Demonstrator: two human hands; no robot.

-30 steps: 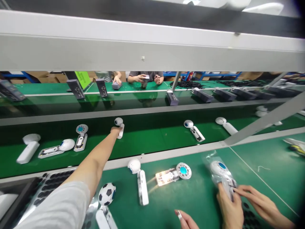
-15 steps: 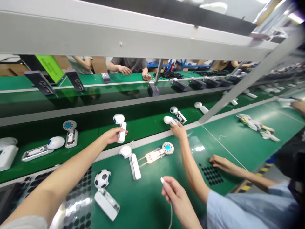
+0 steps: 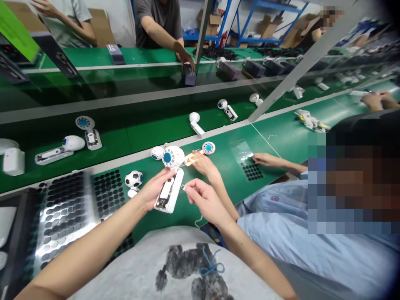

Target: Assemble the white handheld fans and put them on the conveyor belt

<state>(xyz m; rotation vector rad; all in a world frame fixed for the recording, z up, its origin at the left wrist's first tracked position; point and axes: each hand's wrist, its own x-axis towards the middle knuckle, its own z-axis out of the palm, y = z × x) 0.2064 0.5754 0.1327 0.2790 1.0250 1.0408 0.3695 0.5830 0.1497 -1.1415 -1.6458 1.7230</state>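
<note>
Head view: green bench (image 3: 229, 173), blue shelving (image 3: 262, 42) beyond, left fingers (image 3: 165, 173) around fan (image 3: 175, 192), right fingers (image 3: 194, 186) around plug (image 3: 183, 187)

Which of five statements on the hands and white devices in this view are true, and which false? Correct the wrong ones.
1. The left hand holds a white device. True.
2. The right hand is empty. False: it holds a cable plug.
3. The casing of the held device is closed all round. False: it is open, with a circuit board showing.
4. Across the line, a co-worker's hand is at a dark box. True.
5. The football-patterned ball is on the far belt. False: it is over the near worktable.
</note>
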